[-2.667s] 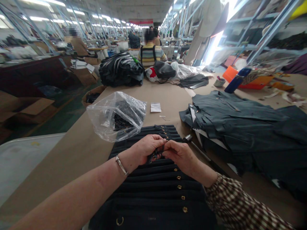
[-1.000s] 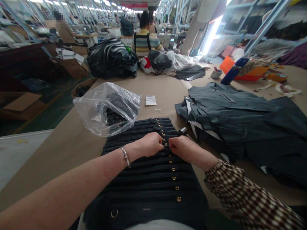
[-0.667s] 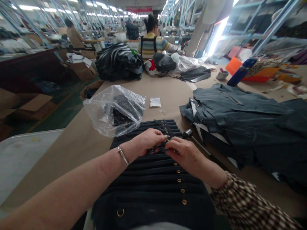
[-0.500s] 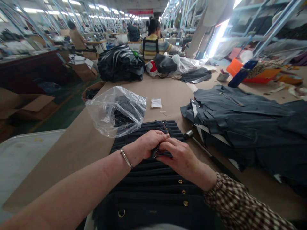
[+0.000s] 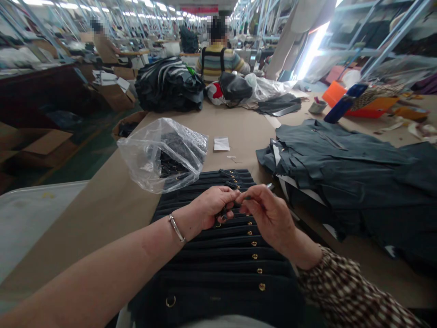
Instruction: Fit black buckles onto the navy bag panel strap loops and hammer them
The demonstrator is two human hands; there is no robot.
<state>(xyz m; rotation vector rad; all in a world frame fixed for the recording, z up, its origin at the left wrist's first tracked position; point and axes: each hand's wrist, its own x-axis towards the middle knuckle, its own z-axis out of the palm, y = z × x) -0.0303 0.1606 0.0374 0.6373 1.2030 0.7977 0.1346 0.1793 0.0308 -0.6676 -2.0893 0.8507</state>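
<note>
My left hand (image 5: 218, 205) is closed around small dark strips (image 5: 223, 212) with a bit of gold metal, partly hidden by the fingers. Just right of it, my right hand (image 5: 266, 216) pinches a narrow dark piece between thumb and fingertips; its far end is hidden. Both hands hover over an overlapping row of black fabric pieces (image 5: 205, 269), each with a gold metal fitting along the right side. A gold D-shaped ring (image 5: 170, 301) sits on the nearest piece. Dark strips lie on the farthest pieces. Beyond them rests a clear plastic bag (image 5: 143, 157) holding dark small items.
Dark grey garments (image 5: 351, 168) cover the table's right side. A small white paper (image 5: 221, 144) lies on the brown tabletop (image 5: 246, 123). Farther back are a dark fabric pile (image 5: 170, 86), a black bag (image 5: 235, 88) and orange trays (image 5: 372, 108). A person (image 5: 218, 57) sits beyond the table.
My right hand has moved right and lifted slightly, drawing apart from my left hand with fingers pinched. My left hand stays nearly in place. More gold fittings show between them.
</note>
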